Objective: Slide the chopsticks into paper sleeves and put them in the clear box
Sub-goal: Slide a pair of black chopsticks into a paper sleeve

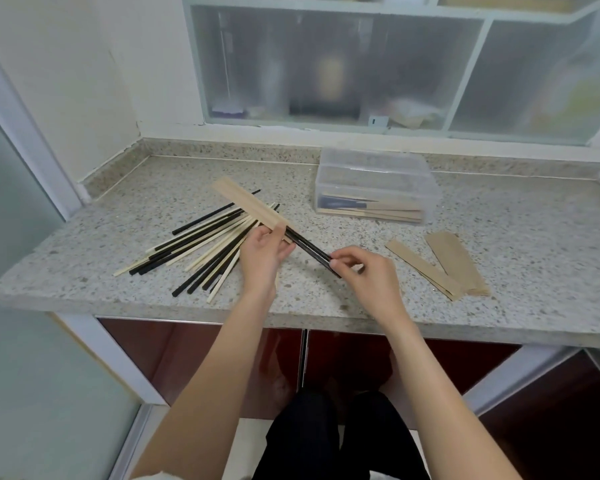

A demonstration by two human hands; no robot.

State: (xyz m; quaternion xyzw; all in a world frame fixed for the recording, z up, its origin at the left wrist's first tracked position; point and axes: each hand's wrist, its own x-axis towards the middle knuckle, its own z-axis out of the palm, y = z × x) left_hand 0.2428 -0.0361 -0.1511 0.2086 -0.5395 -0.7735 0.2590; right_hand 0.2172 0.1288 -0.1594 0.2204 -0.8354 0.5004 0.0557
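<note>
Fingers of the right hand (364, 268) pinch the near end of a black chopstick pair (310, 249), whose far end sits inside the mouth of a paper sleeve (248, 204) clamped by the left hand (262, 252) above the counter (499, 216). Loose chopsticks (201, 242) lie fanned beneath, spare sleeves (440, 263) to the right, and the clear box (374, 185) beyond holds wrapped pairs. Pushed off-axis, the tips could snag and tear or buckle the sleeve; a slack pinch could let one stick lag behind.
</note>
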